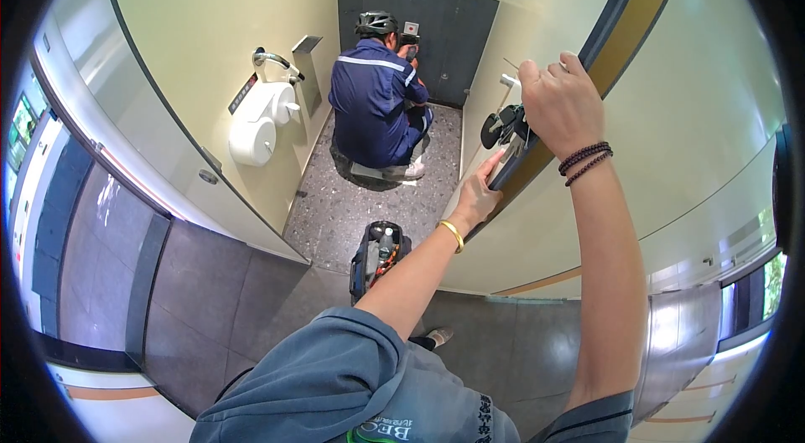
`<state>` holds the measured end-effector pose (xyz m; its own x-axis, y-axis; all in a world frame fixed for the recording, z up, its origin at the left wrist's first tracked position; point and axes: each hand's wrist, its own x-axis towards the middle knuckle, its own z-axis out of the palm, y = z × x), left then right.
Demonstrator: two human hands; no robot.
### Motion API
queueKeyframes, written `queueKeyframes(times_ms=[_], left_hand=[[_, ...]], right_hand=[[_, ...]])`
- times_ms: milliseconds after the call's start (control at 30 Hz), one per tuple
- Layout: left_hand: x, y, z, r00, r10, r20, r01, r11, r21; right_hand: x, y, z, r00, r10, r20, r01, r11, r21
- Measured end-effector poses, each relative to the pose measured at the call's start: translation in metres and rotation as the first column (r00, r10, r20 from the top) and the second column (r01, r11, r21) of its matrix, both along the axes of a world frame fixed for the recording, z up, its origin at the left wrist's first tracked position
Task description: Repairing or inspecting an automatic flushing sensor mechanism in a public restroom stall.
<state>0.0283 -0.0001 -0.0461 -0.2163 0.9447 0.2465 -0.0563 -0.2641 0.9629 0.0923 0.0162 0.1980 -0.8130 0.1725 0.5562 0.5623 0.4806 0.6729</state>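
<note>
A cream stall door with a dark edge stands ajar at my right. My left hand, a gold bangle at its wrist, grips the door's edge, one finger stretched up along it. Above it my right hand, wearing dark bead bracelets, is closed in a fist by the same edge; whatever lies inside the fist is hidden. Just left of the right hand, black rounded pieces hang at the door's inner side, and I cannot tell what they are. A white fitting shows above them.
Inside the stall a person in a blue work suit and black helmet crouches facing the dark back panel. White paper dispensers and a grab bar line the left wall. An open tool bag stands on the floor below my left forearm.
</note>
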Motion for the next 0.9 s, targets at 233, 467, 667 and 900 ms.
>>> queueKeyframes(times_ms=[233,467,667,900], left_hand=[[0.002,0.000,0.001,0.997,-0.047,0.063,0.047,0.999,0.004],[0.001,0.005,-0.005,0.999,-0.023,0.042,0.023,1.000,0.009],[0.001,0.004,-0.003,0.999,-0.017,0.041,0.016,1.000,0.021],[0.003,0.003,-0.002,1.000,-0.019,0.010,0.018,1.000,0.020]], right_hand=[[0.002,0.000,-0.001,1.000,-0.021,0.007,0.021,1.000,0.006],[0.000,0.001,0.000,1.000,-0.020,0.004,0.020,1.000,-0.012],[0.000,0.002,0.001,1.000,0.012,0.017,-0.013,0.998,0.061],[0.002,0.001,0.002,1.000,0.008,0.020,-0.008,1.000,0.022]])
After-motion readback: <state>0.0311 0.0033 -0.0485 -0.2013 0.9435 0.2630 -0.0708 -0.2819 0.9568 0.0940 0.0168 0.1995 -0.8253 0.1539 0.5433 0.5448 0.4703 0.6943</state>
